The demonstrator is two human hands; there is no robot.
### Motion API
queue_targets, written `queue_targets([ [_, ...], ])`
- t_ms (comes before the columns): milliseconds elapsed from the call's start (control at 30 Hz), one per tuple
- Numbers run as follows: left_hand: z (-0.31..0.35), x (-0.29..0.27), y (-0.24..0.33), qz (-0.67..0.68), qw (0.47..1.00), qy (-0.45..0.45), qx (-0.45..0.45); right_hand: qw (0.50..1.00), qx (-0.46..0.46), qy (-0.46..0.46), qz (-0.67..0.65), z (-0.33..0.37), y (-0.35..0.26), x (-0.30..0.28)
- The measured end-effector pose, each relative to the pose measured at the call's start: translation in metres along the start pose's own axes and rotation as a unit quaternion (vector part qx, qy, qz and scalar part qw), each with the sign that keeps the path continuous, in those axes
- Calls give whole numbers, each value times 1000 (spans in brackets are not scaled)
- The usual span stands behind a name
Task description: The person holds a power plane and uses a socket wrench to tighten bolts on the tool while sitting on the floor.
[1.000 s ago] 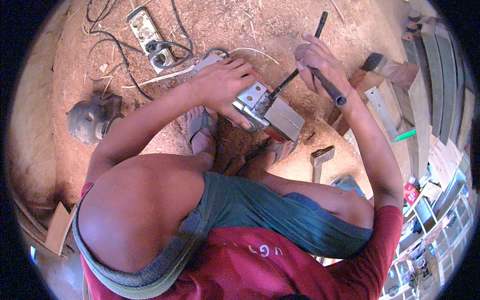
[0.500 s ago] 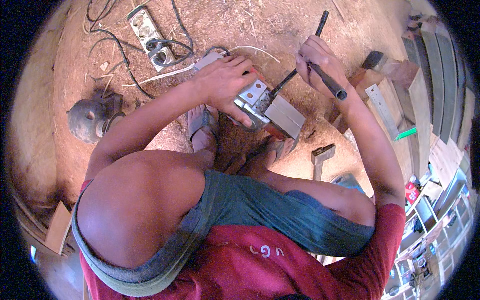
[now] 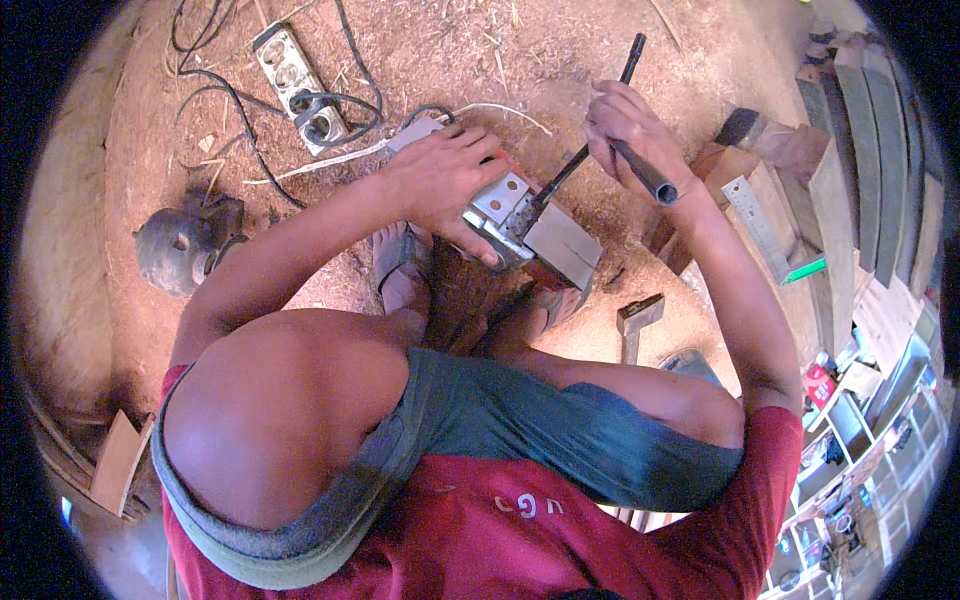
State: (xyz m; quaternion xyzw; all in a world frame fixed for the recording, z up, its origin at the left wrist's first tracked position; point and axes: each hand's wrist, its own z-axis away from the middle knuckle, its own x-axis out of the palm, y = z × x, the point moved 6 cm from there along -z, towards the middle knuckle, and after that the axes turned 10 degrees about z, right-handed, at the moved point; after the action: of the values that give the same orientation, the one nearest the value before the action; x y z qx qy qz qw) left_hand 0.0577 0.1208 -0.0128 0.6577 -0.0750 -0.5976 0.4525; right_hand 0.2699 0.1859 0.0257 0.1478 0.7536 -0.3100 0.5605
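An electric planer [image 3: 563, 246] with a red body and grey metal plates lies sole-up on the ground between my feet. My left hand [image 3: 440, 180] grips its body, thumb along the near edge and fingers over the far side. In my right hand [image 3: 635, 130] is a long black wrench [image 3: 565, 172], its shaft slanting down to the planer's cutter slot. The lower tip meets dark, dusty metal there; its exact seat is hidden. A hollow black tube end [image 3: 648, 176] sticks out below the same fist; my fingers hide how it joins the shaft.
A power strip [image 3: 285, 75] with dark cords lies at the far left. Nearby sits a dark round machine part [image 3: 180, 248]. To the right are a hammer [image 3: 638, 318], wood blocks [image 3: 775, 200], a metal ruler [image 3: 755, 228] and a green-handled tool [image 3: 804, 270]. Wood shavings cover the ground.
The whole view has shifted slightly. The right hand and wrench have turned a little, the tube end swinging slightly left. The left hand keeps its grip on the planer.
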Motion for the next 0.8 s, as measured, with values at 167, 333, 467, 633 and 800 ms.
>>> queue_targets([
  [167, 0, 0, -2, 5, 1000, 4, 17, 998, -46, 42, -15, -7, 5, -10],
  [333, 1, -4, -1, 11, 1000, 17, 12, 998, 22, 49, -41, -9, -12, -21],
  [467, 0, 1, -1, -7, 1000, -12, -1, 997, 19, 54, -46, -6, -22, -27],
  [633, -1, -2, 1, -9, 1000, -8, 6, 1000, 24, 15, -5, 2, -24, -20],
  [800, 2, 0, -2, -14, 1000, 6, 4, 996, -54, 70, 15, 2, -35, -21],
])
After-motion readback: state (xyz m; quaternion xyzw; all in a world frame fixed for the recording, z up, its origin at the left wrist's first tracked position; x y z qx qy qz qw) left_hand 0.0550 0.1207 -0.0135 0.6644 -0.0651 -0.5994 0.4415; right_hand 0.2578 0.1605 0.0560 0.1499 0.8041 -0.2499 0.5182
